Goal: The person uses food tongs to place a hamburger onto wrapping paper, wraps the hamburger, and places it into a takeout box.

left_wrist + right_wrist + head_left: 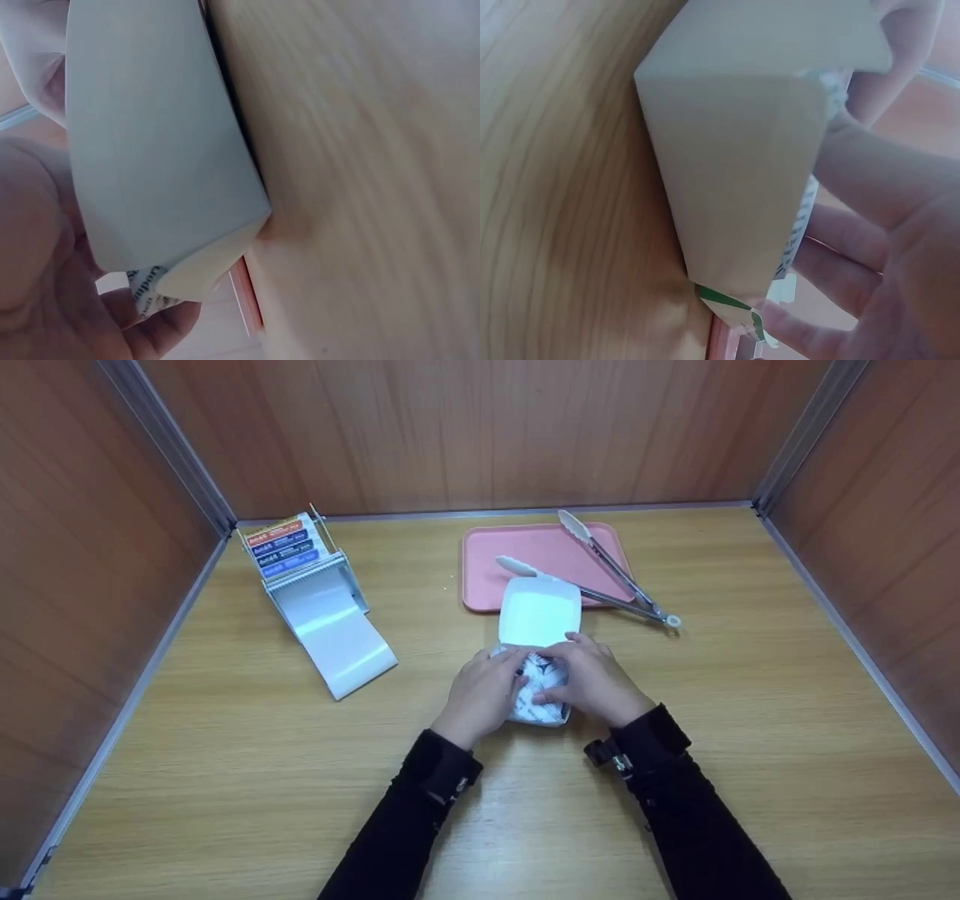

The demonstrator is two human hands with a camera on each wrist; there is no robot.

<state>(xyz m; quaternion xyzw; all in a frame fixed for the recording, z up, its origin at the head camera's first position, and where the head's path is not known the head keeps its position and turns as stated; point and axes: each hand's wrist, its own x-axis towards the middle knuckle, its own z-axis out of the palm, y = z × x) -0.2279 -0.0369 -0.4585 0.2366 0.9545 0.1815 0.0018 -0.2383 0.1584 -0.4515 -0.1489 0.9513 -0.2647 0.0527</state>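
A small white cardboard box stands on the table with its lid folded back, away from me. In its base lies a bundle wrapped in printed white paper; what is inside the paper is hidden. My left hand holds the bundle from the left, its fingers bent over the far corner of the paper. From the right, my right hand grips it, thumb on top near the front and fingers toward the lid hinge. Both wrist views show the box's plain outer walls, and the right one a green-marked flap.
Behind the box lies a pink tray, with open metal tongs resting across it and past its right edge. At left stands a dispenser with coloured labels, a white sheet hanging from it. Wooden panels enclose the table's back and sides.
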